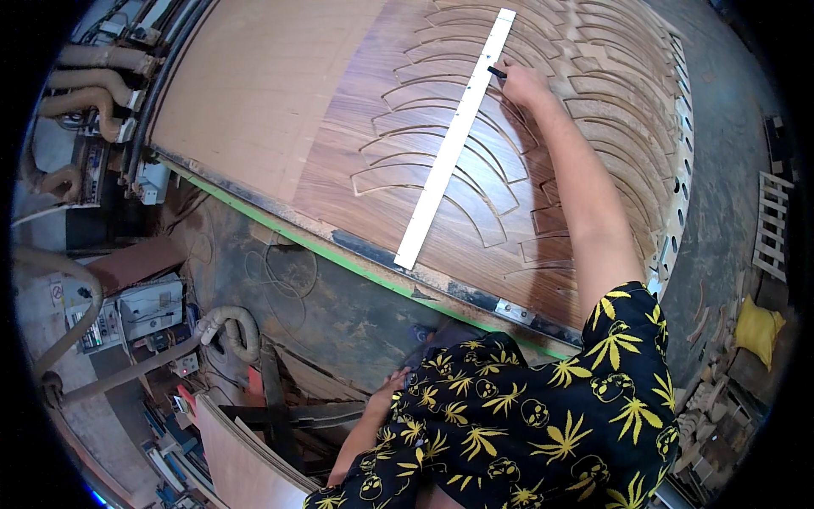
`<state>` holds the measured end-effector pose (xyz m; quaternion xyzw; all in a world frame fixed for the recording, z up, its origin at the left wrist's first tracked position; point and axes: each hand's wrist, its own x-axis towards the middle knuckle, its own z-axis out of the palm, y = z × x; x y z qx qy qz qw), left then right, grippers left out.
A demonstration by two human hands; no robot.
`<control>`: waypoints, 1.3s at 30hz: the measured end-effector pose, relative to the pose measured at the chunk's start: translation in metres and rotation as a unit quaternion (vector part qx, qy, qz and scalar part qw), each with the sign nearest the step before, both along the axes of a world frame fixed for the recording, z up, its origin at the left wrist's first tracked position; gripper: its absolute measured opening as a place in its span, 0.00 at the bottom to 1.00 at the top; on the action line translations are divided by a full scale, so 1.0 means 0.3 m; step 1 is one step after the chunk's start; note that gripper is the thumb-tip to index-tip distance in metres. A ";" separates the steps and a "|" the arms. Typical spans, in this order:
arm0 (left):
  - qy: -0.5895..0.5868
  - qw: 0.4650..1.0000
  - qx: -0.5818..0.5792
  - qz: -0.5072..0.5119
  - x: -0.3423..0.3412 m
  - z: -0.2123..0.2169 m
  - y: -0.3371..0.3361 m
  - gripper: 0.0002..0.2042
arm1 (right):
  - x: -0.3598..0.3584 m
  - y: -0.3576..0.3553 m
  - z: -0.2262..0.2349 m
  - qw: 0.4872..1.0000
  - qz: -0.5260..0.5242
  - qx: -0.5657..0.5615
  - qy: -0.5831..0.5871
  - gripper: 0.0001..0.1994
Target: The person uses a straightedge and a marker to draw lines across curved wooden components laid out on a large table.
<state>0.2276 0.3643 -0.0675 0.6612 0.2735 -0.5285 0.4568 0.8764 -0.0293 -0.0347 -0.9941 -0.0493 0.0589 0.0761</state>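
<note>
A long white strip (455,144) with small dark marks along it lies slantwise across a wood-grain board (339,170). Arch-shaped pieces (441,127) are cut into this board in nested rows. Beside the strip's upper part, my right hand (519,85) is closed around a black marker (497,72), its end over the strip's right edge. Some fingertips of that hand are hidden. My left hand (392,382) hangs low near my body, holding nothing I can see, its fingers loosely stretched and partly covered by my shirt.
A green-edged machine bed (373,276) carries the board, with sawdust along its near edge. Ribbed hoses (102,81) run at the far left. Curved panels (246,458) lean at lower left. A yellow sack (759,332) and a pallet (772,225) are at right.
</note>
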 end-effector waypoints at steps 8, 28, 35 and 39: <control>-0.052 0.989 -0.051 0.126 -0.116 -0.123 0.048 0.26 | 0.023 -0.011 -0.038 1.000 0.000 0.007 0.000 0.23; 0.076 0.940 -0.063 0.328 0.058 0.065 -0.061 0.23 | 0.057 -0.002 -0.039 0.998 -0.054 0.007 0.034 0.23; 0.042 0.941 -0.051 0.333 0.050 0.056 -0.061 0.19 | 0.028 0.001 -0.016 1.000 0.013 -0.010 0.006 0.23; -0.007 0.950 -0.065 0.306 0.042 0.040 -0.047 0.18 | -0.001 0.001 0.018 1.000 0.001 0.005 -0.001 0.22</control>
